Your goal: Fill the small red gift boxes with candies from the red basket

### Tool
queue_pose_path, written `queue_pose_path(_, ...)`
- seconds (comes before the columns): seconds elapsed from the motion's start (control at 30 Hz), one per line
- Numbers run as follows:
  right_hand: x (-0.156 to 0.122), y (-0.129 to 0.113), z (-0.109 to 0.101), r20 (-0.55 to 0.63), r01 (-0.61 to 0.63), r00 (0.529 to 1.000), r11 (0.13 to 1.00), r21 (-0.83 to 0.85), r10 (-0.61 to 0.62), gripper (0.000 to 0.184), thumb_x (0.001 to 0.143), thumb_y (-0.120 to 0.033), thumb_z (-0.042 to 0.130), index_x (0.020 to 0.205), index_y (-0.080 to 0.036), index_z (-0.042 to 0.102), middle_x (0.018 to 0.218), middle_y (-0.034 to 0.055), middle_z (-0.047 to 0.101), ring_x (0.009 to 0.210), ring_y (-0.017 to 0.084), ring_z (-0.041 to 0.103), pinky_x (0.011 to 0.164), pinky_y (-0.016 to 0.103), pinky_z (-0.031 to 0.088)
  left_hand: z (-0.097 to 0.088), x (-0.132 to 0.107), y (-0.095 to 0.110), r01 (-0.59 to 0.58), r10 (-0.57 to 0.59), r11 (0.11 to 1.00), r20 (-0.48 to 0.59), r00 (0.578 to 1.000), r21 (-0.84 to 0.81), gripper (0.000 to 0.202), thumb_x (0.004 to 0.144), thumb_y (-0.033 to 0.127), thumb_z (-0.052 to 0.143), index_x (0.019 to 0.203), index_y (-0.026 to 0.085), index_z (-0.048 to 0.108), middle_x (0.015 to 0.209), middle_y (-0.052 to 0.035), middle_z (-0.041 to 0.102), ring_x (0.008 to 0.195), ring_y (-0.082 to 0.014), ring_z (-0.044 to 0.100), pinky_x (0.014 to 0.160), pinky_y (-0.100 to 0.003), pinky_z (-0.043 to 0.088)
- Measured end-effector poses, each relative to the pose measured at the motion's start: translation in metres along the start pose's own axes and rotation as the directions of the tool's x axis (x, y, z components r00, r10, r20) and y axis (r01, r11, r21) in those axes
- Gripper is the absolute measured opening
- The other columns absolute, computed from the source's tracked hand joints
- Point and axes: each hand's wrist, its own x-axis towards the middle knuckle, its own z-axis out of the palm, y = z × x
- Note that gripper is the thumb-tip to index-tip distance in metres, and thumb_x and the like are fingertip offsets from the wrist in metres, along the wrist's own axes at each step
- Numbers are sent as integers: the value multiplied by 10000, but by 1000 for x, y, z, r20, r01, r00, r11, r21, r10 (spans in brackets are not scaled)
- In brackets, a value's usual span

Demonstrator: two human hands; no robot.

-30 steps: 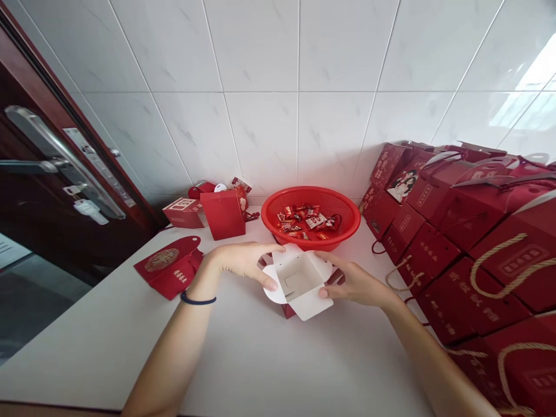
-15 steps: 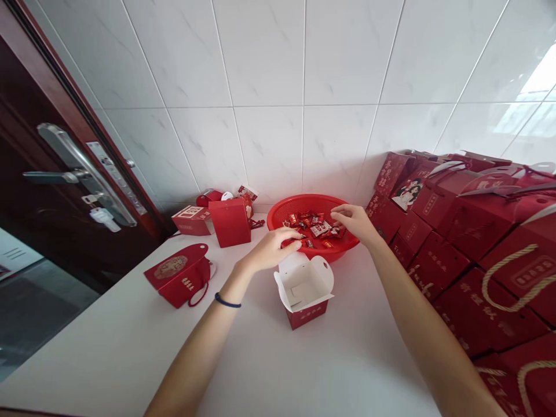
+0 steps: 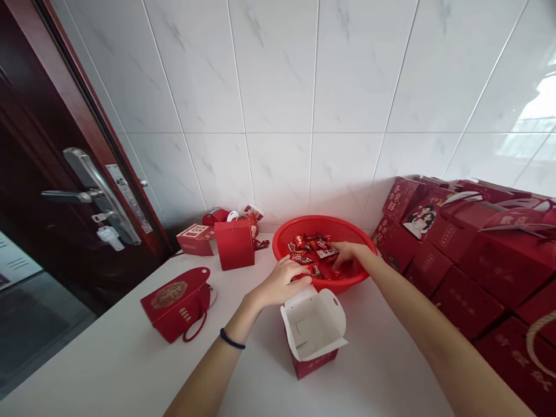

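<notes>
A red plastic basket [image 3: 319,222] with perforated sides holds several small wrapped candies [image 3: 310,246]. My right hand [image 3: 347,253] reaches down into its right side, fingers curved and apart, touching the candies; the fingertips are partly hidden. At the basket's front left rim is my left hand [image 3: 284,282], thumb apart from the fingers, with nothing visible in it. Just in front of the basket stands an open red box [image 3: 315,366] with a white inside and raised flaps. No candy shows inside this box.
On the left of the white table [image 3: 117,359] lies a closed red gift box [image 3: 178,304] with a cord handle. Behind it are a plain red box [image 3: 235,246] and a smaller printed box [image 3: 197,239]. Stacked red gift boxes [image 3: 460,260] line the right. A tiled wall closes the back.
My right hand has lowered from above the basket's rim into the candies. My left hand stays at the front left rim. The whole view has shifted, with things appearing lower.
</notes>
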Motion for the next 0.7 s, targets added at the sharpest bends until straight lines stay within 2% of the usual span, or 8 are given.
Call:
queue_pose_path(0.17, 4, -2, 3, 44, 34, 999, 996, -88, -30, 371, 646, -206, 797, 1016, -213, 764, 978, 36, 749, 881, 226, 698, 726, 245, 504, 1, 0, 1, 6, -6, 1000, 5, 1000, -3, 268, 982, 350, 519, 958, 221, 753, 982, -46, 752, 960, -222, 602, 950, -364, 446)
queue_pose_path(0.27, -1, -6, 4, -14, 63, 998, 993, -103, -64, 278, 776, -274, 717, 1046, -211, 739, 1028, 33, 741, 916, 206, 686, 768, 238, 486, 1, 0, -1, 14, -14, 1000, 37, 999, 2, 277, 993, 345, 507, 961, 218, 751, 1000, -46, 750, 986, -230, 583, 958, -376, 436)
queue_pose_path(0.4, -12, -19, 0, -143, 54, 987, 986, -155, -76, 436, 813, -315, 707, 1221, -166, 661, 1241, 137, 674, 1146, 305, 610, 911, 326, 456, 1, 1, -4, 4, -4, 1000, 41, 999, -7, 287, 1000, 357, 503, 971, 216, 750, 998, -48, 750, 973, -225, 579, 953, -384, 436)
queue_pose_path(0.47, -17, -29, -2, -145, 93, 982, 981, -168, -118, 459, 817, -328, 715, 1240, -163, 654, 1290, 157, 646, 1201, 324, 579, 937, 338, 446, 1, 1, -6, 14, -14, 1000, 28, 1000, -17, 270, 988, 359, 522, 984, 218, 751, 1027, -48, 751, 1002, -230, 580, 968, -388, 434)
queue_pose_path(0.53, -20, -40, -1, -86, 174, 978, 973, -155, -188, 428, 831, -368, 708, 1221, -195, 675, 1248, 116, 674, 1146, 280, 618, 908, 294, 458, 0, 1, -6, 32, -32, 999, 26, 999, -19, 257, 976, 359, 537, 996, 221, 753, 1047, -44, 751, 1039, -238, 575, 998, -395, 424)
queue_pose_path(0.6, -20, -53, 6, 36, 255, 967, 957, -139, -252, 532, 796, -402, 742, 1294, -242, 649, 1203, 72, 699, 1054, 243, 659, 829, 255, 482, 0, 1, -6, 43, -43, 999, 39, 998, -13, 266, 979, 361, 530, 1004, 222, 756, 1028, -42, 751, 1048, -241, 571, 1013, -397, 417)
queue_pose_path(0.67, -15, -64, 19, 181, 313, 941, 938, -149, -286, 704, 742, -334, 780, 1411, -283, 567, 1176, 59, 711, 976, 239, 678, 742, 252, 495, 0, 1, -6, 50, -49, 999, 47, 998, -2, 280, 983, 366, 522, 1013, 219, 758, 988, -45, 750, 1031, -240, 572, 1000, -392, 426)
queue_pose_path(0.7, -12, -68, 26, 238, 337, 925, 928, -159, -295, 727, 728, -269, 776, 1422, -293, 558, 1147, 58, 719, 939, 239, 682, 711, 255, 494, 0, 1, -6, 50, -50, 999, 48, 998, 3, 282, 983, 366, 521, 1016, 217, 758, 973, -47, 749, 1022, -239, 574, 991, -389, 432)
